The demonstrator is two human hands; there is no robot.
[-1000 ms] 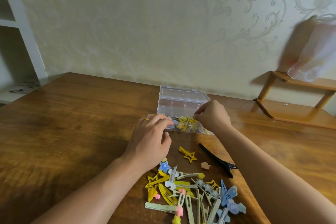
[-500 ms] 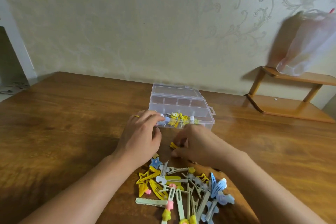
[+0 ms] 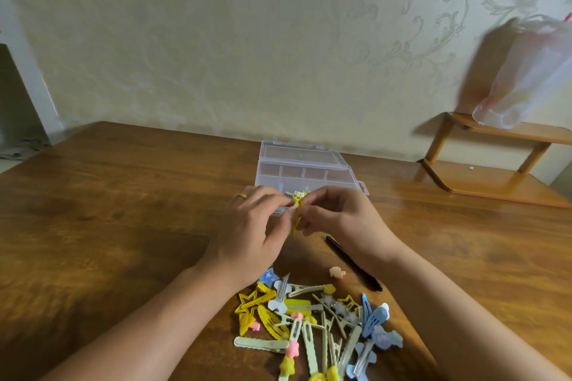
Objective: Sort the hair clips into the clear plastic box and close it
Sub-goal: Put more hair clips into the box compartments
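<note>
Both hands now pinch 1 yellow hair clip (image 3: pixel 296 217) between them: the left hand (image 3: pixel 253 232) and the right hand (image 3: pixel 337 219) hold it just in front of the open clear plastic box (image 3: pixel 305 172) near the tabletop's far edge. Half a second ago the right hand was lower, at the clip pile (image 3: pixel 315 325), so this clip is freshly picked and I think it goes into a compartment next.

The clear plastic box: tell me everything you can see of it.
The clear plastic box is a shallow, see-through organiser standing open on the wooden table, just beyond both hands. Its lid is folded back flat toward the wall. Thin dividers split the far row into small compartments, which look empty. A hang tab sticks out at its right corner. The near edge is hidden behind the left hand and right hand, whose fingers pinch a yellow clip in front of it; neither hand clearly touches the box.
</note>
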